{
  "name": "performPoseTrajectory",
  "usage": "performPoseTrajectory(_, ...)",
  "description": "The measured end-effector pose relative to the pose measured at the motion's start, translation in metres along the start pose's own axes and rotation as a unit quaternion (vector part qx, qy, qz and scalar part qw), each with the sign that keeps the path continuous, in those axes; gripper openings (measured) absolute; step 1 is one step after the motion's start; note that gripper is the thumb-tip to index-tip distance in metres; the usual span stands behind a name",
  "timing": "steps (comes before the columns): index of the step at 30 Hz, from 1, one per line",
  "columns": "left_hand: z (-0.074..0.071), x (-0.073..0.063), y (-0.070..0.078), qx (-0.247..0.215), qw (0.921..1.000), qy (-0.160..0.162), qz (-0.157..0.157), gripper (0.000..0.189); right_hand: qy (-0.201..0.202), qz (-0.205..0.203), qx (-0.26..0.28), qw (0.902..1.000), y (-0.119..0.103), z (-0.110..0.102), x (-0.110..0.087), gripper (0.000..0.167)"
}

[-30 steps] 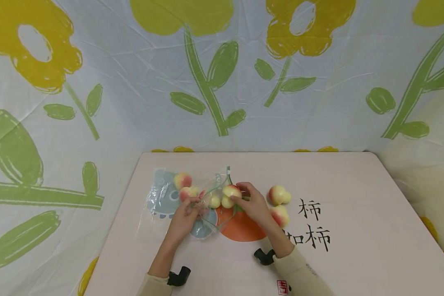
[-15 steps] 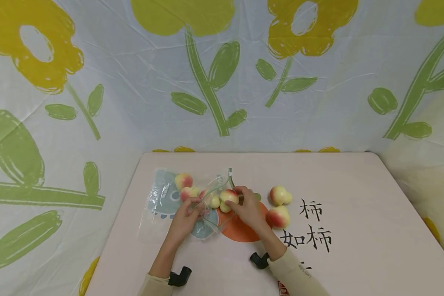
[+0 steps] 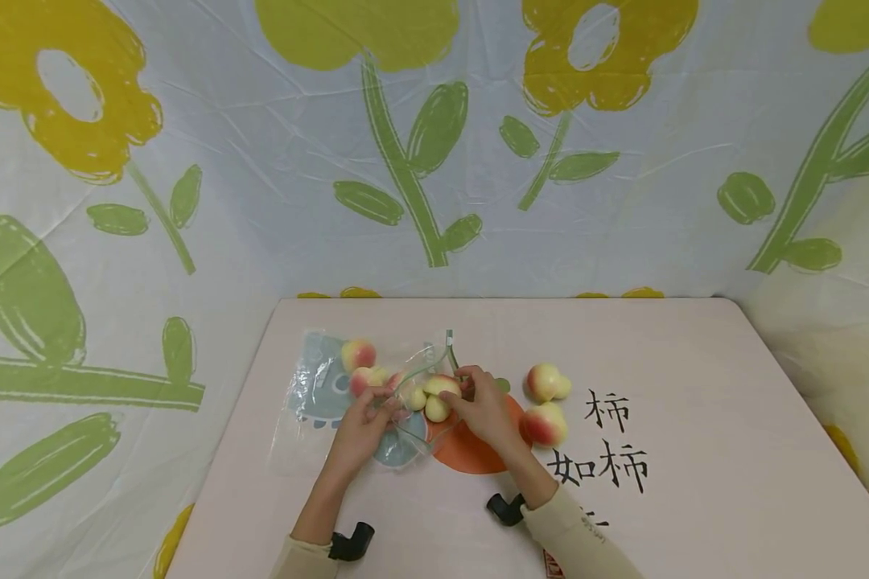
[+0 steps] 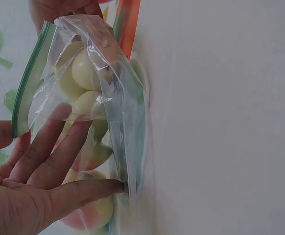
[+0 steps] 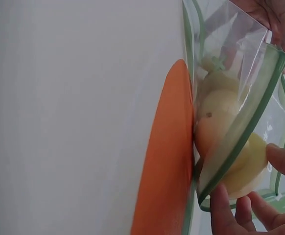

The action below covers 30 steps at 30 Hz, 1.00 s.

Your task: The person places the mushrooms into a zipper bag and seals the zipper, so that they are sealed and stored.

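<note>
Wrinkled white fabric walls (image 3: 623, 233), printed with yellow flowers (image 3: 119, 92) and green stems (image 3: 400, 165), fill the frame's top and sides; a pale-pink, round-cornered tabletop (image 3: 724, 386) spans lower centre under soft light.

Open green-edged bag (image 4: 126, 117), yellow-red fruit (image 5: 217, 110) inside

head: forward-down, farther | wrists: close, sideways | shared: plastic bag (image 4: 125, 117)
</note>
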State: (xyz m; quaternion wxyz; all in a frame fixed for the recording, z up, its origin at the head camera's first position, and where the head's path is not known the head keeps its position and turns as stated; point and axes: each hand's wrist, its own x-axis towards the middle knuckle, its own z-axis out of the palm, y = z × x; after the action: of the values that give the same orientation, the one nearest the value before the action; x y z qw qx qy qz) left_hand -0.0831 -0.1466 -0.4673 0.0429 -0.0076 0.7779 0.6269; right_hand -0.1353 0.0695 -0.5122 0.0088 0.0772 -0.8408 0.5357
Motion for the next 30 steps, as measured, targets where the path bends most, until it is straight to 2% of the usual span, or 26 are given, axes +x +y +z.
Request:
performPoseTrajectory(7,0.001,0.0,0.002,-0.008,1.0,0.003,0.002,0.017,-0.024,0.007,0.047,0.9986,-0.002,0.006,-0.002,0.042)
performPoseTrajectory(13,0.001,0.002,-0.001,-0.028,0.9995,-0.013,0.007,0.015,-0.022,0.012,0.053,0.9983,-0.005,0.01,-0.006,0.043)
performPoseTrajectory(18,0.001,0.003,-0.004,-0.027,0.9995,-0.011,0.009,0.016,-0.024,0.011,0.091,0.9955,-0.003,0.011,-0.009,0.038)
performPoseTrajectory(23,0.001,0.002,-0.004,-0.007,1.0,0.001,0.0,0.017,-0.037,0.001,0.131,0.9906,-0.001,0.01,-0.01,0.034)
performPoseTrajectory(26,0.001,0.001,-0.004,-0.012,0.9999,-0.002,-0.002,0.017,-0.051,-0.005,0.155,0.9866,-0.006,0.008,-0.012,0.033)
performPoseTrajectory(30,0.002,0.0,-0.004,-0.015,0.9999,0.002,-0.001,0.017,-0.081,-0.001,0.199,0.9766,-0.005,0.01,-0.013,0.036)
